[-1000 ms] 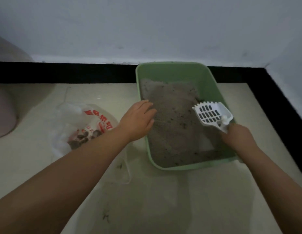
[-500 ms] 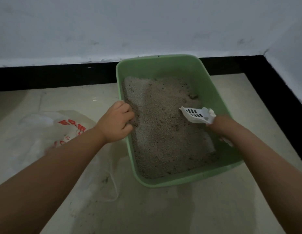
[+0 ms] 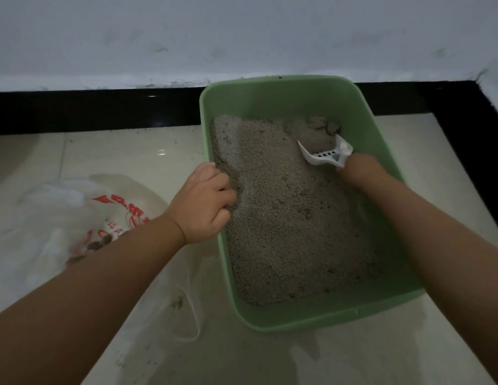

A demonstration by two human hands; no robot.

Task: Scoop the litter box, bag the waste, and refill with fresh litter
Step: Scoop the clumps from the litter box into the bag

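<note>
A green litter box (image 3: 286,93) stands on the floor against the wall, filled with grey litter (image 3: 284,218). My left hand (image 3: 204,202) grips the box's left rim, fingers curled over it into the litter. My right hand (image 3: 359,170) holds a white slotted scoop (image 3: 325,155) by its handle, the blade dug into the litter near the far right corner. Dark clumps (image 3: 325,127) lie just beyond the scoop. A white plastic bag (image 3: 83,218) with red print lies on the floor left of the box, with dark waste inside.
A black skirting strip (image 3: 103,109) runs along the white wall (image 3: 242,34) behind the box and turns along the right side. Litter grains are scattered on the pale tile floor (image 3: 270,357) in front of the box.
My left hand closed over the box's left rim. My right hand lowered the scoop from above the litter and pushed it toward the far right corner. The view moved closer.
</note>
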